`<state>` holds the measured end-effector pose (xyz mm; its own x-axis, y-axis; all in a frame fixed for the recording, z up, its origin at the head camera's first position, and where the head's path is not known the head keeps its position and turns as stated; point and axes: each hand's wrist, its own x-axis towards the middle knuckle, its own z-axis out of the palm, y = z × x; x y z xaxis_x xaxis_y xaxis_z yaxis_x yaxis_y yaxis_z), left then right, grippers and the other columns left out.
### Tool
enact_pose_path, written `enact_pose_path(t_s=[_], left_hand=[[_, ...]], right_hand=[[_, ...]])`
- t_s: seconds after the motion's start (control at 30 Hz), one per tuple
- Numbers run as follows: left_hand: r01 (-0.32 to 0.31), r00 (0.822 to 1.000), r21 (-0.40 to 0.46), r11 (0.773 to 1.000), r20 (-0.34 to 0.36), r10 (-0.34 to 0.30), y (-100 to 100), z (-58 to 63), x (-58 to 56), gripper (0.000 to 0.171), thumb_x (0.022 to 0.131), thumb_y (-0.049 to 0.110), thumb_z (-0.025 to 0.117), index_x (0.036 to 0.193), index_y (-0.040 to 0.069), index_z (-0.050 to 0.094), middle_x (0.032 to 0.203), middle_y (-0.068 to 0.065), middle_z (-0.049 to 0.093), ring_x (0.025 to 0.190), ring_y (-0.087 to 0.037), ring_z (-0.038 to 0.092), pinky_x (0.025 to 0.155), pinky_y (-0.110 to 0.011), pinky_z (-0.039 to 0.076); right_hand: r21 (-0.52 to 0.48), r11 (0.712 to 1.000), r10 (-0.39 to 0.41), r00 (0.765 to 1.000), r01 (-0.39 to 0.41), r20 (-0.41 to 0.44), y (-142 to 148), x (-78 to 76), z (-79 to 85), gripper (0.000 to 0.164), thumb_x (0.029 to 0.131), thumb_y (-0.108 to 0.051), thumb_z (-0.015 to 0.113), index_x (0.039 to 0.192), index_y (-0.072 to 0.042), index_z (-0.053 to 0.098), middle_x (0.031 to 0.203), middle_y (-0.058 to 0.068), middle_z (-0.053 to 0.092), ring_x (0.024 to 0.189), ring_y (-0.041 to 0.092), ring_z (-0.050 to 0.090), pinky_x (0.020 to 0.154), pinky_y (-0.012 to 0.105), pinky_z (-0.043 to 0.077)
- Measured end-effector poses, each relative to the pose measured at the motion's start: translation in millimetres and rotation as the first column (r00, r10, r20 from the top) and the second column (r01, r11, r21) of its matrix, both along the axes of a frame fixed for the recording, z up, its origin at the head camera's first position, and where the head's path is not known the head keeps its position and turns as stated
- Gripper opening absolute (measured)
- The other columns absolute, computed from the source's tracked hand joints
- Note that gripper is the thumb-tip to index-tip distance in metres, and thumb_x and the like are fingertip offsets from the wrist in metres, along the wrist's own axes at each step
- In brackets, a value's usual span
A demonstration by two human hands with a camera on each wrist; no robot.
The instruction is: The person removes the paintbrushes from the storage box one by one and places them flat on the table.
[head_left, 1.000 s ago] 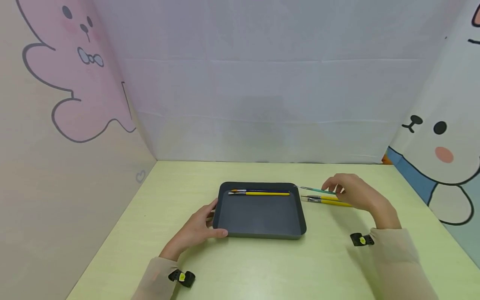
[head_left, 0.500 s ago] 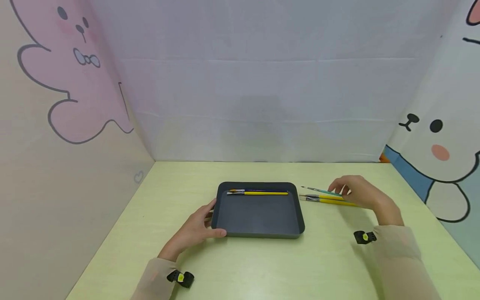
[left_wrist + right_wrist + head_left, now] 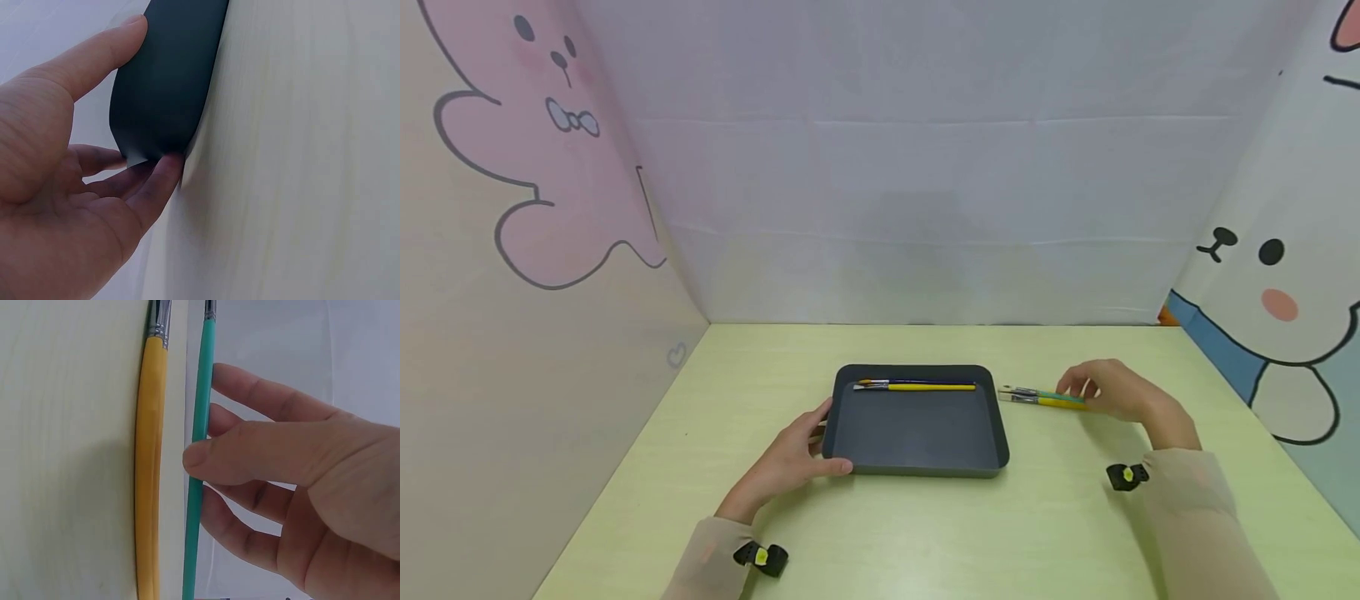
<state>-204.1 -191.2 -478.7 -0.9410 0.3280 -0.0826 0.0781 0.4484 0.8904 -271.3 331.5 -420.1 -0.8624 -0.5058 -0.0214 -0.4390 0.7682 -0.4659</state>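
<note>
My left hand (image 3: 786, 462) holds the left near corner of a dark grey tray (image 3: 917, 433). Its thumb lies on the near rim, and in the left wrist view the fingertips touch the tray's wall (image 3: 169, 81). Between thumb and fingers, my right hand (image 3: 1116, 392) pinches a teal-handled paintbrush (image 3: 203, 394), to the right of the tray. Close beside that brush, yellow-handled paintbrushes (image 3: 149, 425) lie side by side on the table, partly covered by the hand in the head view. Inside the tray, along its far side, are a yellow paintbrush (image 3: 932, 387) and a dark-handled one (image 3: 917, 382).
The pale yellow table (image 3: 910, 533) runs back to a white cloth wall (image 3: 925, 208). Panels with cartoon animals stand at the left (image 3: 561, 192) and right (image 3: 1285, 250). A small black device (image 3: 1127, 477) sits on the right wrist, and another (image 3: 762, 557) on the left.
My right hand first drew the teal paintbrush rightward, away from the tray, then lowered it over the yellow paintbrushes. The left hand keeps its hold on the tray.
</note>
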Motion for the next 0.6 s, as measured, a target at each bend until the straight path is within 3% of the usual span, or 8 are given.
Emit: enact_pose_path(t_s=[0.33,0.6], left_hand=[[-0.003,1.000,-0.003,1.000,0.000,0.003,0.7,-0.3,0.3,0.116,0.083,0.030,0.095,0.171,0.015,0.022,0.167,-0.017,0.037,0.144,-0.038,0.051,0.116,-0.052,0.049],[-0.011,1.000,-0.009,1.000,-0.003,0.011,0.6,0.4,0.9,0.117,0.082,0.029,0.095,0.171,0.014,0.021,0.167,-0.018,0.037,0.144,-0.039,0.051,0.115,-0.051,0.050]], right_hand=[[-0.007,1.000,0.005,1.000,-0.005,0.010,-3.8,-1.5,-7.7,0.045,0.082,0.026,0.063,0.105,-0.010,0.078,0.097,0.000,0.072,0.088,0.022,0.066,0.077,0.035,0.058],[0.016,1.000,0.001,1.000,-0.001,0.023,-4.9,-3.2,-14.1,0.045,0.085,0.025,0.063,0.104,-0.013,0.079,0.097,-0.001,0.071,0.087,0.019,0.061,0.074,0.032,0.055]])
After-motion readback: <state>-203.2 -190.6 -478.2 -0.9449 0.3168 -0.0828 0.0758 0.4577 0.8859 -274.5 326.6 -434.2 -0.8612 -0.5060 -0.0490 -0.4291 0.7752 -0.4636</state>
